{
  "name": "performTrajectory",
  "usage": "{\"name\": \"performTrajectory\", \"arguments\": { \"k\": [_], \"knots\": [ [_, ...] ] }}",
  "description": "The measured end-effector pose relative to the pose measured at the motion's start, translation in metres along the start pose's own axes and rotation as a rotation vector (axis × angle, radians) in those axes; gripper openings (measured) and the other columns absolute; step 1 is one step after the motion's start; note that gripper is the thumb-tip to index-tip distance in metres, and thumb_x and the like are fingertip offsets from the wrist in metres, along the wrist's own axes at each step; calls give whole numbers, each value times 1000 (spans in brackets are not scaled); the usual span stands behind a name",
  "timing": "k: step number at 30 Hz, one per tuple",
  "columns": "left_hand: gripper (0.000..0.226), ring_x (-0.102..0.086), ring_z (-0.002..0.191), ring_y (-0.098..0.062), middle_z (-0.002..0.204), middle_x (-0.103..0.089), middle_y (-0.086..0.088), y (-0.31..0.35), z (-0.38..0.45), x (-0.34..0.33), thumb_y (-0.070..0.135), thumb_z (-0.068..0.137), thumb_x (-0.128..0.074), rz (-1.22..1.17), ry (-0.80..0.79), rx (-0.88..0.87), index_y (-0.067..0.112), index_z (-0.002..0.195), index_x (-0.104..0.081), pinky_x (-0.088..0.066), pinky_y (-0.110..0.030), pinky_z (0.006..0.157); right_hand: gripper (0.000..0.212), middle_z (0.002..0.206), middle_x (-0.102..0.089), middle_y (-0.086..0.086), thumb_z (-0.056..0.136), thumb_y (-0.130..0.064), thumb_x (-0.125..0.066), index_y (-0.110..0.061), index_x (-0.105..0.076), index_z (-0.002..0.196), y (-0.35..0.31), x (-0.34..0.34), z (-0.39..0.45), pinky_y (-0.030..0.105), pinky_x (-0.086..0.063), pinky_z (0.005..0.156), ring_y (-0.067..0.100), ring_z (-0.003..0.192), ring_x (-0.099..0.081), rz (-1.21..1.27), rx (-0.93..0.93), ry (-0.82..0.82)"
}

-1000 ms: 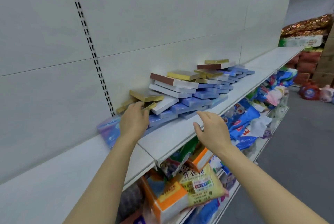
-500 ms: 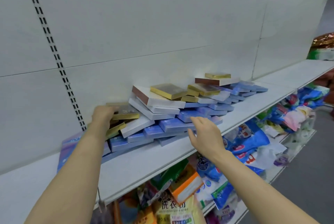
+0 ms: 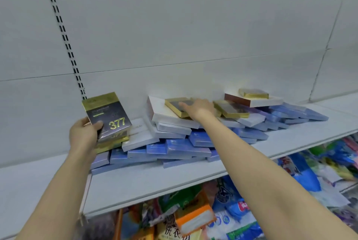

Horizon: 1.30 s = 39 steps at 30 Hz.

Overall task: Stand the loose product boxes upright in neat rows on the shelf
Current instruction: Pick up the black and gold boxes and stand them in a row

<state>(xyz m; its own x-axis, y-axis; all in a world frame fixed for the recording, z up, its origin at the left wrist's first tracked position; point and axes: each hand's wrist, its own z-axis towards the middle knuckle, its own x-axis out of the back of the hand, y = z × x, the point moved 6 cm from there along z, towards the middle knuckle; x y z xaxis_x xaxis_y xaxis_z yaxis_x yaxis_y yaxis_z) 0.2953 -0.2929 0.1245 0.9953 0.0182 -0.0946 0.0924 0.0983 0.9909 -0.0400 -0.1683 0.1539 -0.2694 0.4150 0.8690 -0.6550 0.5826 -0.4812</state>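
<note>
1. Left hand (image 3: 83, 135) found gripping a black-and-gold box (image 3: 108, 115) marked 377, thumb across the lower front, box tilted up off the heap and leaning slightly back. More gold-edged boxes sat directly beneath that hand, partly hidden by it; count not determinable.

2. Right hand (image 3: 197, 108) found reaching forward, fingers extended and relaxed, resting on a flat gold box (image 3: 177, 107) atop a white box (image 3: 164, 113). No closed grip evident there.

3. Loose product boxes (image 3: 193, 139) noted lying flat and slanted in an overlapping heap on the shelf (image 3: 155, 179), between and beyond both hands, extending well to the right of the right hand. None yet standing in a row. Task judged barely begun.

4. Risk: heap stacked like shingles, blue boxes (image 3: 186, 147) beneath white ones. Pulling the gold box from under the right hand judged likely to drag the white box and start a slide toward the shelf edge.

5. Risk: front blue boxes lay near the shelf lip, just below the right forearm. Any nudge from that arm judged capable of tipping them onto the packets (image 3: 193, 218) on the tier below.

6. Risk: one-handed hold on the raised box appeared confined to its lower corner; glossy wrapping judged slippery, drop possible.

7. Risk: narrow boxes judged prone to toppling domino-fashion once upright, unless backed against the rear panel (image 3: 193, 26) behind both hands.
</note>
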Motion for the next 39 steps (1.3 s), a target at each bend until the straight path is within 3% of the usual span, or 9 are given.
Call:
{"name": "performTrajectory", "arguments": {
  "k": [3, 7, 10, 14, 19, 27, 33, 36, 39],
  "knots": [
    [34, -54, 67, -11, 89, -64, 0, 6, -13, 1, 4, 94, -60, 26, -15, -26, 9, 127, -55, -40, -25, 60, 85, 125, -56, 11, 64, -86, -50, -18, -57, 115, 3, -5, 13, 36, -49, 80, 29, 103, -53, -11, -52, -119],
    [42, -57, 72, -15, 102, -66, -7, 2, -29, 6, 4, 93, -62, 35, -28, -28, 8, 134, -54, -45, -27, 66, 51, 105, -53, 7, 84, -53, -67, -10, -51, 108, 14, 8, -4, 30, -42, 73, 23, 91, -50, 295, -102, -195],
    [44, -64, 84, -20, 110, -68, -8, 0, -46, 10, 2, 93, -61, -6, -39, -42, 12, 134, -54, -52, -32, 77, 39, 98, -58, 7, 89, -34, -68, -4, -54, 109, 32, 7, -13, 33, -49, 67, 24, 86, -55, 603, -170, -46],
    [51, -69, 94, -23, 107, -71, -5, -6, -73, 23, 1, 95, -59, -70, -22, -85, 28, 138, -52, -54, -36, 80, 25, 112, -64, 4, 93, -17, -61, -16, -53, 116, 44, 0, -40, 47, -56, 84, 25, 98, -63, 966, -125, 178],
    [54, -66, 111, -26, 121, -69, -7, -28, -91, 41, -3, 96, -55, -197, 9, -83, 33, 136, -56, -53, -40, 90, 42, 111, -64, 3, 94, -1, -57, -24, -50, 129, 40, -16, -103, 38, -61, 70, 23, 97, -68, 1370, 3, 15],
    [56, -67, 109, -25, 120, -70, -12, -54, -122, 107, -4, 94, -56, -252, 87, -44, 33, 136, -57, -54, -34, 85, 46, 111, -68, 11, 96, -1, -54, -26, -50, 134, 14, -76, -199, 33, -57, 72, 27, 102, -67, 1453, 72, -201],
    [57, -61, 118, -33, 120, -68, -18, -65, -141, 178, -6, 93, -56, -225, 137, -24, 36, 132, -60, -44, -47, 108, 47, 109, -71, 7, 95, -1, -56, -28, -50, 133, -31, -116, -261, 38, -57, 78, 27, 101, -68, 1442, 101, -289],
    [56, -63, 116, -32, 118, -70, -15, -62, -150, 217, -4, 94, -56, -202, 144, -13, 39, 131, -60, -45, -49, 106, 47, 105, -72, 6, 95, 0, -55, -29, -52, 132, -58, -128, -293, 42, -57, 82, 26, 100, -69, 1432, 124, -303],
    [55, -67, 110, -18, 117, -71, -5, -58, -160, 257, -1, 96, -56, -166, 160, -5, 39, 134, -58, -53, -35, 94, 48, 105, -73, 6, 94, 4, -53, -29, -54, 130, -86, -141, -327, 44, -57, 85, 25, 99, -69, 1449, 122, -337]
  ]
}}
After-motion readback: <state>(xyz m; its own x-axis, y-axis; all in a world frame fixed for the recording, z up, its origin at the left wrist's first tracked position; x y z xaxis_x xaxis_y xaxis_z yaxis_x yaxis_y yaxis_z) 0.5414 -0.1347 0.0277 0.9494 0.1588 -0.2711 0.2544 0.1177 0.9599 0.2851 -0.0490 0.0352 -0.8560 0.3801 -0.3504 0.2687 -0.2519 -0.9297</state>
